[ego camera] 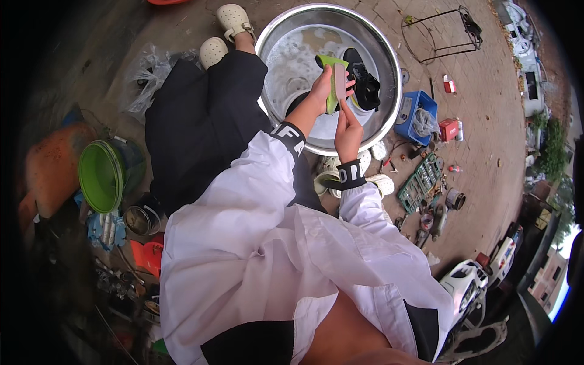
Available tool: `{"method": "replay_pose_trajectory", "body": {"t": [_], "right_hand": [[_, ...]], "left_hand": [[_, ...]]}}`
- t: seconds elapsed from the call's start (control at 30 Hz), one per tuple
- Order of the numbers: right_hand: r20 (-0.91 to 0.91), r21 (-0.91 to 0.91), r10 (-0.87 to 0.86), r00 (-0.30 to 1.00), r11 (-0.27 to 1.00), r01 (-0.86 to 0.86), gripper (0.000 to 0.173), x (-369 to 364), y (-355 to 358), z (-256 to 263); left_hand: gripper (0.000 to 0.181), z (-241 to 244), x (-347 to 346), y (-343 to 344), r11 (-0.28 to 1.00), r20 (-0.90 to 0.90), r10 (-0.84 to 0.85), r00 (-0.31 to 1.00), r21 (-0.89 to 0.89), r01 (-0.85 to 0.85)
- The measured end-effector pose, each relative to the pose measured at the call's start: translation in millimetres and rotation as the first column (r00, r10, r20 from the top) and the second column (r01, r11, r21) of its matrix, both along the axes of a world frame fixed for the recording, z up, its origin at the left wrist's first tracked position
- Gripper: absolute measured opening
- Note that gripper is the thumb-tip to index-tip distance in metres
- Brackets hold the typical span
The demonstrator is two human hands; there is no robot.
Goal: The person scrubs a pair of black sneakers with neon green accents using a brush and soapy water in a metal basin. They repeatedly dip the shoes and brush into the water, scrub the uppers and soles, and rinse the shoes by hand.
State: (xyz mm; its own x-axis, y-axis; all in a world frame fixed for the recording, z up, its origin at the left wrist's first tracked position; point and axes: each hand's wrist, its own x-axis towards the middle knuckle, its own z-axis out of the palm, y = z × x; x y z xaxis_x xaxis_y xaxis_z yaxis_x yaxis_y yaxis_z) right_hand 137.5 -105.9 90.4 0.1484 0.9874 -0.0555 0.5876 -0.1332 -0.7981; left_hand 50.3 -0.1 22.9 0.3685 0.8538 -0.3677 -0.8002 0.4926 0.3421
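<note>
My left hand (323, 89) holds a lime-green shoe insole (331, 102) over a wide metal basin (389, 54), fingers wrapped beneath it. My right hand (348, 134) pinches the narrow handle end of a pale pinkish-grey brush (339, 81). The brush lies along the insole; its bristle side is hidden. In the basin's foamy water (292, 59), a black shoe (363, 82) rests at the right. Another dark item (295, 103), perhaps the second shoe, is mostly covered by my left forearm.
Cream clogs (234, 22) stand left of the basin. A blue crate (413, 114), a green tool case (419, 182) and scattered tools lie at right. Beyond is a metal frame (440, 48). A green bucket (101, 175) and clear plastic bag (143, 82) sit at left.
</note>
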Motion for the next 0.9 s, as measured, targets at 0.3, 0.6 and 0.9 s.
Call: {"method": "replay_pose_trajectory", "body": {"t": [0.3, 0.6, 0.9], "right_hand": [[0.054, 0.299, 0.064, 0.996, 0.951, -0.078, 0.03, -3.2, -5.8, -15.9], [0.046, 0.05, 0.009, 0.999, 0.999, -0.012, 0.031, -10.5, -20.6, 2.7], [-0.054, 0.303, 0.063, 0.997, 0.952, -0.044, 0.031, -6.8, -15.5, -16.6]], "left_hand": [[0.06, 4.2, -4.1, 1.5, 0.991, -0.005, 0.103, 0.995, 0.081, -0.102], [0.071, 18.9, -12.2, 7.9, 0.995, -0.038, 0.076, 0.996, 0.064, -0.074], [0.066, 18.7, -14.0, 10.5, 0.993, -0.006, 0.063, 0.998, 0.1, -0.062]]}}
